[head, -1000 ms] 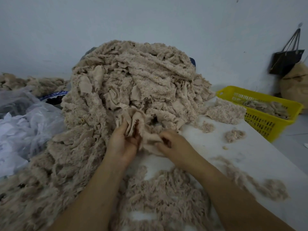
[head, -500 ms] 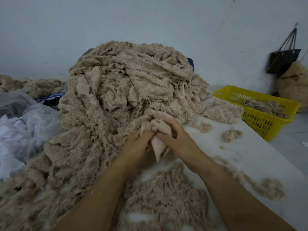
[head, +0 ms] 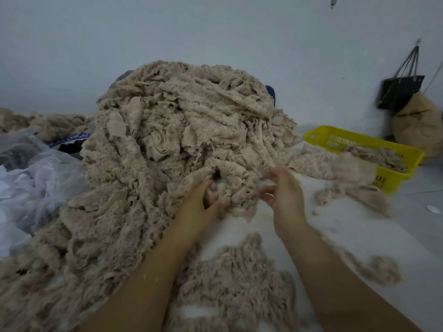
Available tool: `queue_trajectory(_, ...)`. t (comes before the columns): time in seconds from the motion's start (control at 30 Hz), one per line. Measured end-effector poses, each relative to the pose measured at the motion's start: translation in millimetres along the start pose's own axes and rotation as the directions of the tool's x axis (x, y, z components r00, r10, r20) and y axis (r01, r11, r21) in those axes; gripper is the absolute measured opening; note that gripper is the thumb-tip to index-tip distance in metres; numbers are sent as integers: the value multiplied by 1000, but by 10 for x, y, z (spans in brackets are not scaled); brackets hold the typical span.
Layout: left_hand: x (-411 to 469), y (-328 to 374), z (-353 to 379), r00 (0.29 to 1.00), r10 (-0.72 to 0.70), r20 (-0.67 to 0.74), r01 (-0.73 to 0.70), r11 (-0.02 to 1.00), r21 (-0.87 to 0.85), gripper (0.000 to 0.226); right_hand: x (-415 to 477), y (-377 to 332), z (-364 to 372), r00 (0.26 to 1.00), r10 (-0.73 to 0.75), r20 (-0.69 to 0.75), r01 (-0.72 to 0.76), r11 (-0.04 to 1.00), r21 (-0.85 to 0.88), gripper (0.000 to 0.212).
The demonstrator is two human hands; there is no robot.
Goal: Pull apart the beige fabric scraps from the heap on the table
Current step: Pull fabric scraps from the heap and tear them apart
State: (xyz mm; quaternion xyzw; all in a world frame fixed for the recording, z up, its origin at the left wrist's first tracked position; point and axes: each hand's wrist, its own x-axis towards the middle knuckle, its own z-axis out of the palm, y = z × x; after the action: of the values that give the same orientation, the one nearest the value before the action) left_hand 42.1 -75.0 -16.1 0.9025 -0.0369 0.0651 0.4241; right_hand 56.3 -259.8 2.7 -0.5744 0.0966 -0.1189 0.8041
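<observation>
Beige fabric scraps (head: 187,125) are piled in a tall heap that fills the middle and left of the white table (head: 335,226), and it looks barely reduced. The left hand (head: 203,202) is dug into the foot of the heap, fingers curled round a clump (head: 230,197) of fleecy pieces. The right hand (head: 284,191) hovers just beside that clump, blurred, fingers loosely bent and apparently holding nothing. So far the sorted yield looks small: a yellow basket (head: 359,137) at the far right edge of the table holds a shallow layer of scraps. A blurred beige piece (head: 354,168) shows just in front of it, though I cannot tell whether it is in the air or lying there. Loose fluff (head: 239,271) lies spread on the table between the forearms, with a smaller tuft (head: 381,269) to the right. Judging by the bulk left, nearly all of the pulling apart is yet to be done.
</observation>
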Motion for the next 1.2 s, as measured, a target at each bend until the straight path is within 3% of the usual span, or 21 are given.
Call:
queue_trajectory(0.07, 4, -14, 16, 1000, 27, 6, -27, 998, 52, 24, -62, 100, 53, 965, -119, 233, 206, 895, -396, 15)
queue_trajectory(0.1, 6, -25, 6, 999, 50, -9, -50, 998, 23, 18, -99, 144, 70, 917, -116, 382, 311, 805, -505, 12)
queue_trajectory(0.17, -1, -44, -5, 996, 78, -40, -82, 991, -110, 19, -154, 222, 103, 807, -42, 590, 470, 651, -597, 33)
queue_trajectory(0.27, -34, 3, -12, 996, 85, -34, -92, 945, -314, 22, -183, 262, 165, 732, 30, 681, 534, 594, -601, 39)
queue_trajectory(0.37, -42, 37, -73, 988, -52, -145, -36, 836, -547, 29, -129, 213, 128, 782, -35, 622, 547, 517, -659, 13)
queue_trajectory(0.43, 0, 21, -137, 953, -169, -252, -28, 777, -629, 28, -94, 196, 84, 836, -124, 534, 504, 556, -661, 15)
queue_trajectory(0.57, 18, 18, -173, 886, -177, -429, -142, 776, -615, 29, -93, 159, 78, 879, -278, 387, 466, 671, -576, 21)
queue_trajectory(0.67, -3, 15, -273, 848, -209, -487, -169, 765, -622, 39, -61, 53, 31, 934, -280, 222, 355, 794, -493, 21)
queue_trajectory(0.77, -51, 92, -234, 939, -162, -303, -9, 870, -494, 73, -100, 29, 10, 945, -206, 255, 298, 863, -407, 20)
queue_trajectory(0.83, -78, 153, -144, 979, -56, -197, -12, 946, -325, 82, -149, 50, 54, 934, -178, 311, 291, 883, -369, 20)
queue_trajectory(0.9, -75, 152, -73, 967, 129, -218, -173, 965, -195, 73, -190, 51, 93, 919, -166, 358, 290, 899, -327, 20)
queue_trajectory(0.93, -73, 140, -61, 950, 193, -245, -238, 957, -168, 58, -203, 46, 108, 910, -164, 380, 294, 902, -316, 22)
queue_trajectory(1.0, -54, 120, -50, 944, 245, -219, -284, 944, -169, 22, -226, 48, 127, 887, -166, 430, 316, 899, -304, 28)
queue_trajectory(1.07, -42, 114, -49, 961, 245, -126, -262, 953, -151, 4, -256, 58, 148, 862, -168, 479, 338, 894, -295, 35)
queue_trajectory(1.13, -44, 86, -40, 978, 192, -81, -202, 967, -156, 22, -271, 59, 159, 855, -185, 484, 353, 892, -282, 37)
queue_trajectory(1.2, -69, 108, -71, 994, 93, -51, -104, 948, -301, 32, -254, 58, 145, 875, -227, 428, 364, 891, -272, 31)
